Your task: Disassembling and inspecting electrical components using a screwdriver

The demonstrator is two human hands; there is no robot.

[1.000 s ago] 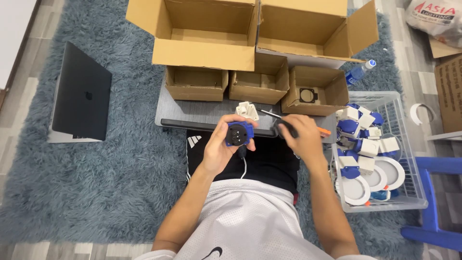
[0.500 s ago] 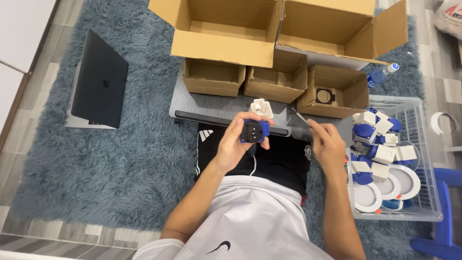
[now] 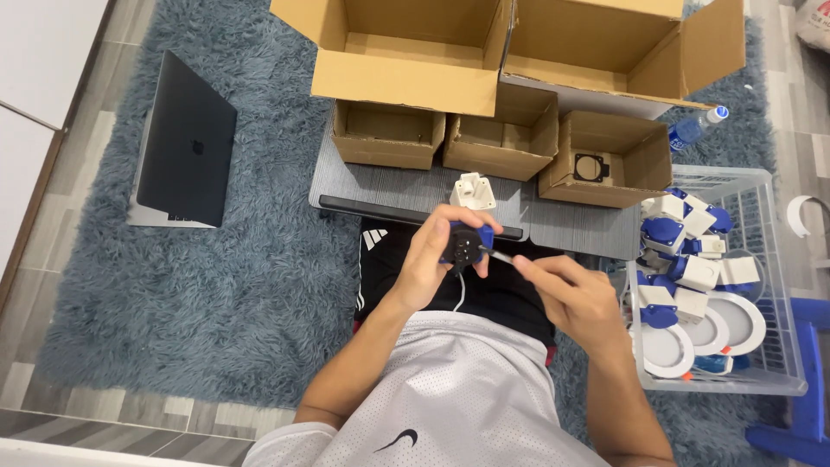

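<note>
While my left hand (image 3: 430, 259) grips the blue socket (image 3: 462, 245), my right hand (image 3: 566, 290) pinches the screwdriver (image 3: 500, 256). I'd keep the tip square in the screw.

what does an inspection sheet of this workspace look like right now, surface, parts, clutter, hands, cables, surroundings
surface: grey lap desk on a shaggy blue-grey rug.
job's things: blue socket part held in the left hand; thin screwdriver in the right hand, its tip at the part; white housing standing on the desk.
clutter: three small open cardboard boxes, one holding a black gasket; two large open cartons behind; white wire basket with blue and white parts and round white discs.
hands: both busy, each shut on its item.
cables: thin white cord below the left hand.
surroundings: closed dark laptop, plastic bottle, blue stool.
</note>
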